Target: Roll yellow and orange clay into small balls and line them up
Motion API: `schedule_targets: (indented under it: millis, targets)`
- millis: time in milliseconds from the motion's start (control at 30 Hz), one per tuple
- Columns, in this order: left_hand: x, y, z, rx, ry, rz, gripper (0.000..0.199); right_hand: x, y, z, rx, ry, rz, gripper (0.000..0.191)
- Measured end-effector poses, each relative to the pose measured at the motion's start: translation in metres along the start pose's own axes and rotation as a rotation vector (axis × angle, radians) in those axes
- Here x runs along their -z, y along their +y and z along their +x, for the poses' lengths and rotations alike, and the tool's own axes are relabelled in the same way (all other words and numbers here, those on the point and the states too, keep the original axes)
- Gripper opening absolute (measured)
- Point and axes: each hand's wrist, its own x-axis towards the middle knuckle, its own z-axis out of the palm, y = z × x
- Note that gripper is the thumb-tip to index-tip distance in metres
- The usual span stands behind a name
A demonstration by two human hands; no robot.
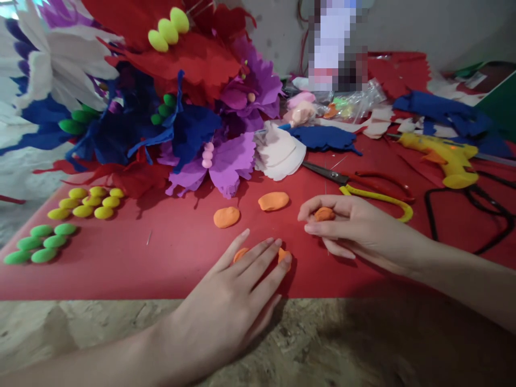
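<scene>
My left hand [245,287] lies palm down with its fingers spread over two lumps of orange modelling clay [285,258] near the red mat's front edge. Only parts of those lumps show between and beside the fingers. Between the thumb and fingers of my right hand [350,226] is a darker orange lump of clay [324,214], held just above the mat. Two more orange pieces rest in front of my hands: a rounded flat one [226,217] and a longer, oval one [274,201]. My right palm is turned away from view.
Yellow ovals [92,201] and green ovals [42,230] sit in groups at the left. Fabric butterflies [226,156] pile up behind them. Scissors [363,188] with red and yellow handles and a yellow glue gun [441,153] with a black cord lie at the right.
</scene>
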Motion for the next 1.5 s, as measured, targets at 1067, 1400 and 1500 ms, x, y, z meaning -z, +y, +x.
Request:
schedule_targets:
  millis: [1067, 1400, 1500]
  targets:
    - [0.016, -0.006, 0.011, -0.025, -0.126, -0.019, 0.071, -0.002, 0.004, -0.003, 0.298, 0.196, -0.581, 0.028]
    - [0.025, -0.031, 0.001, 0.134, 0.128, 0.085, 0.038, -0.021, 0.047, -0.027, 0.909, 0.149, -1.693, 0.041]
    - [0.021, -0.034, 0.001, 0.169, 0.135, 0.065, 0.037, -0.025, 0.05, -0.03, 0.837, 0.128, -1.666, 0.056]
